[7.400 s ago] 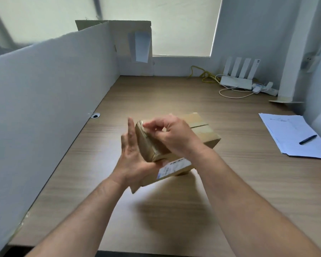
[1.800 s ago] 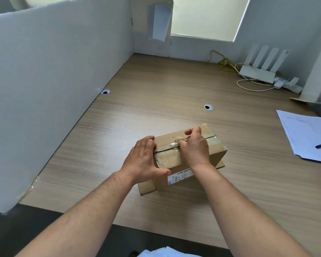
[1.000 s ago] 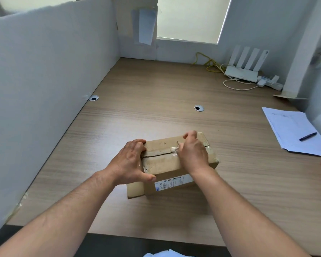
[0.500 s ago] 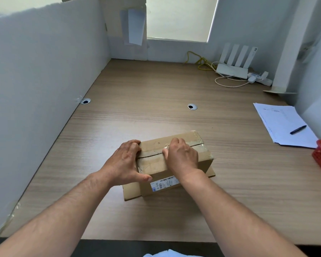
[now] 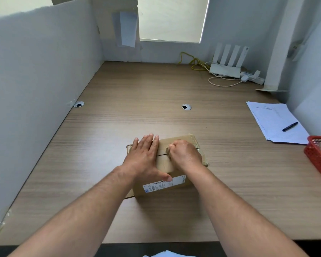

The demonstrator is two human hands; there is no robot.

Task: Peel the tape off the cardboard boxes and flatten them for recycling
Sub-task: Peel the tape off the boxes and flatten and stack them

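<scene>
- Since half a second ago, my left hand [image 5: 146,156] has left the end of the small brown cardboard box [image 5: 163,163] and lies flat on top, fingers straight, pressing down.
- That box sits on the wood-grain desk [image 5: 156,101], near me.
- My right hand [image 5: 185,154] is curled, pinching a bunched strip of clear tape [image 5: 168,149] at the top seam.
- Peeling is under way; next, I judge, a steady pull along the seam.
</scene>
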